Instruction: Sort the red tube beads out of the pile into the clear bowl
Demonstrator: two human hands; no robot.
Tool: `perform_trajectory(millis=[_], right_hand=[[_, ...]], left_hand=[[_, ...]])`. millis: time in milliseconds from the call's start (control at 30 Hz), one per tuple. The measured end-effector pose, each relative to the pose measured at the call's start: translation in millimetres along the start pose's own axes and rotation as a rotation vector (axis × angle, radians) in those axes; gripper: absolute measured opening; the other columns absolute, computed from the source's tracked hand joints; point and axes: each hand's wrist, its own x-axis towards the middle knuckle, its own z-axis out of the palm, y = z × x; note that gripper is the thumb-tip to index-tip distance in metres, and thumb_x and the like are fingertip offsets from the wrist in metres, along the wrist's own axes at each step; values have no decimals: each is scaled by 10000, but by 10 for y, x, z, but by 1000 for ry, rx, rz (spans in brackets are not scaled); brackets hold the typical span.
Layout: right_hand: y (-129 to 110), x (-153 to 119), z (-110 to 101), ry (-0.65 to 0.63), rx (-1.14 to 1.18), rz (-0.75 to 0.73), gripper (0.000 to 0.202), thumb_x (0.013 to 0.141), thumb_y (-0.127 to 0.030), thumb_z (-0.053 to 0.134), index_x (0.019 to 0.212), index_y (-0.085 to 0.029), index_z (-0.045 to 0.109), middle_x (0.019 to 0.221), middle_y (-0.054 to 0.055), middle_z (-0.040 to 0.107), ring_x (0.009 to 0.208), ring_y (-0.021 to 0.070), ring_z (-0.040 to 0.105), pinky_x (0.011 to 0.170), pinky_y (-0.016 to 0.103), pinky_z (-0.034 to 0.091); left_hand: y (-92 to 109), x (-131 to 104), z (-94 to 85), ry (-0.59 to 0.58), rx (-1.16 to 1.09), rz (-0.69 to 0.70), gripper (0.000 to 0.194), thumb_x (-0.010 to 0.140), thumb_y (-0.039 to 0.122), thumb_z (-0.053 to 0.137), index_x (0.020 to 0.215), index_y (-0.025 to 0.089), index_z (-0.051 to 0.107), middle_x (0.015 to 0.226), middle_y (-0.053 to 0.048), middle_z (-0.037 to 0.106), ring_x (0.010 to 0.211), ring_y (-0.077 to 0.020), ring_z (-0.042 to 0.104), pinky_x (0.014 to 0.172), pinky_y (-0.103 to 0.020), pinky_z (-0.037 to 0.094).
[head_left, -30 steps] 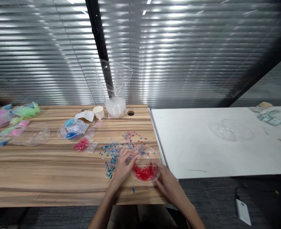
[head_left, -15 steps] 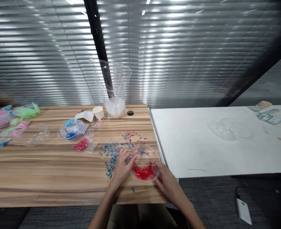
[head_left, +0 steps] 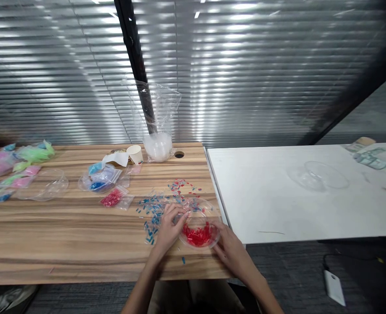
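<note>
Currently, your left hand (head_left: 171, 222) and right hand (head_left: 228, 247) pinch opposite sides of the clear round plastic bowl (head_left: 197, 218) — small red pieces (head_left: 197, 236) collected inside, small blue pieces (head_left: 151, 228) loose outside.

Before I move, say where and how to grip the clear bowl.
I'd probably grip the clear bowl at opposite rim edges, left hand from the left, right hand from the right: it's round and open, with loose red pieces gathered toward its near side.

Two hands (head_left: 169, 224) (head_left: 230, 250), one red-filled bowl (head_left: 211, 214), one white cup (head_left: 135, 155), two tabletops (head_left: 81, 237) (head_left: 278, 209).
</note>
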Motion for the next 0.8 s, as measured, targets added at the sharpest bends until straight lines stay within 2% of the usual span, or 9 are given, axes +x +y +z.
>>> perform_trajectory(millis=[600,800], right_hand=[[0,24,-3,-24,7,20,436,836,-110,452,1258,-214,409,1219,100,566,1130,227,545,974,417,461],[1,29,-3,-27,10,32,435,829,-101,444,1249,-213,415,1216,96,566,1132,225,542,972,418,460]], left_hand=[[-46,-16,19,28,-59,19,141,882,265,543,788,200,626,843,-28,631,882,-189,543,820,-334,385],[-67,-21,24,15,-53,6,136,884,262,538,791,204,619,847,-24,633,882,-189,554,871,-365,366]])
